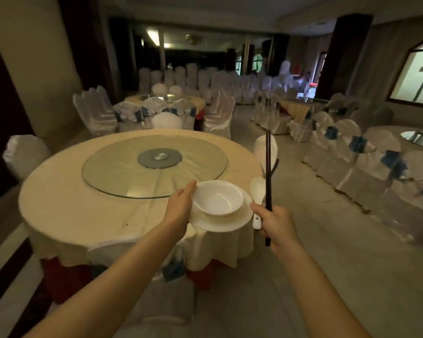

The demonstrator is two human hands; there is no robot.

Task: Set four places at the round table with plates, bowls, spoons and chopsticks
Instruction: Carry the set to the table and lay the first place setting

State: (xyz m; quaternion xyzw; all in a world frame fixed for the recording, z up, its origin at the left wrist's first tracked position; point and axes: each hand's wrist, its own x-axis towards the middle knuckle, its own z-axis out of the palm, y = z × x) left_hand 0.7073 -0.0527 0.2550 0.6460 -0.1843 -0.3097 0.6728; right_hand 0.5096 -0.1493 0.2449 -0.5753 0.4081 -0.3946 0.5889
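My left hand (180, 207) grips the left rim of a white plate (226, 222) with a white bowl (217, 197) resting on it, held over the near right edge of the round table (66, 203). My right hand (275, 223) holds a white spoon (258, 191) and a pair of dark chopsticks (268, 172) upright, just right of the plate. The table has a cream cloth and a glass turntable (122, 167) in its middle; no dishes lie on it.
White-covered chairs stand around the table: one at the left (25, 152), one at the far side (166, 120), one at the right (261, 147), one just below me (164, 303). More tables and chair rows fill the room behind and to the right.
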